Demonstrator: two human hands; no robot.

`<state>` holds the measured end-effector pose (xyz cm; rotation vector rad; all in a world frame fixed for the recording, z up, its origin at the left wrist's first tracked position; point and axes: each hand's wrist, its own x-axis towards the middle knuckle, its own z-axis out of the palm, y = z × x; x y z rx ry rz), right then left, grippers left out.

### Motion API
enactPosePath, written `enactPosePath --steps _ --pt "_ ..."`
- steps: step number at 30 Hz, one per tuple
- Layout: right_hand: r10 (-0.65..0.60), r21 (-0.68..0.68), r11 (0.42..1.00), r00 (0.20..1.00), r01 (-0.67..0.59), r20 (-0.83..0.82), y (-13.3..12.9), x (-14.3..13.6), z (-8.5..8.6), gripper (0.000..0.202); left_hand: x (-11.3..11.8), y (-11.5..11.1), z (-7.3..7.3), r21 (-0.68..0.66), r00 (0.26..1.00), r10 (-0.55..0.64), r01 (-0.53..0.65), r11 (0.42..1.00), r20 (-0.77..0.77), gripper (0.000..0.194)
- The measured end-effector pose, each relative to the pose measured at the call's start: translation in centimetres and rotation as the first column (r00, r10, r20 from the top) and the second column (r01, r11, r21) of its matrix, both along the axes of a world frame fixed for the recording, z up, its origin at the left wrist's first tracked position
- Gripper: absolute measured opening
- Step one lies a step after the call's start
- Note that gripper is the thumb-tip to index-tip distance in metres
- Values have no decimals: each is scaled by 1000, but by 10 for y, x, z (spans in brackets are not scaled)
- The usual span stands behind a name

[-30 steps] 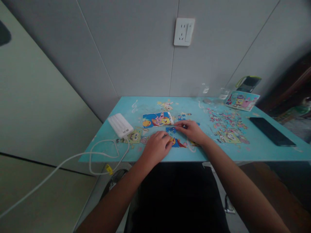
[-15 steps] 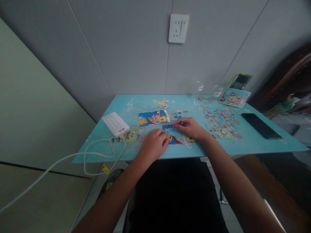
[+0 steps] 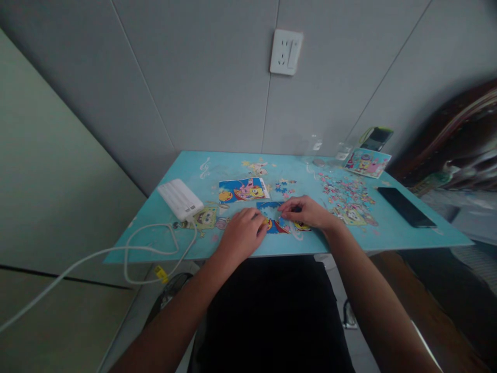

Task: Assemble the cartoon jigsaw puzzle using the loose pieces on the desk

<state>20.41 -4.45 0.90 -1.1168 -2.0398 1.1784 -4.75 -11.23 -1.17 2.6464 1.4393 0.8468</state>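
A partly joined blue jigsaw (image 3: pixel 275 226) lies near the front edge of the turquoise table (image 3: pixel 155 254). My left hand (image 3: pixel 248 228) rests at its left side, fingers curled over the edge pieces; what lies under the fingertips is hidden. At the jigsaw's upper right, my right hand (image 3: pixel 298 210) has thumb and fingertips pinched together over the pieces, and anything between them is too small to make out. Behind my left hand lies a printed picture card (image 3: pixel 243 190). A few loose blue pieces (image 3: pixel 285 186) sit behind my right hand.
Many loose pieces (image 3: pixel 347 191) spread at the right, beside a black phone (image 3: pixel 406 207). A picture box (image 3: pixel 367 162) and clear containers (image 3: pixel 342 153) stand at the back. At the left are a white power bank (image 3: pixel 180 199) and its cable (image 3: pixel 128 247), which hangs over the edge.
The camera view has shifted slightly. My right hand has moved a little toward me over the jigsaw, its fingertips still together. My left hand has stayed at the jigsaw's left side.
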Motion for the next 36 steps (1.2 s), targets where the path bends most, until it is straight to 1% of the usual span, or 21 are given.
enactPosePath --steps 13,21,30,36 --pt "74 -50 996 997 -73 23 2 4 -3 39 0 1 1 -1 1000 -5 5 1000 -13 12" --pt "86 -35 996 995 -85 42 4 4 -3 37 0 -1 2 -4 1000 -1 1 1000 -12 12" --pt "108 -34 994 993 -107 50 4 4 -4 38 1 0 3 -8 1000 -4 4 1000 2 12" --pt "93 -8 996 993 -93 70 3 3 -3 39 1 -1 5 -12 1000 -9 9 1000 -9 12"
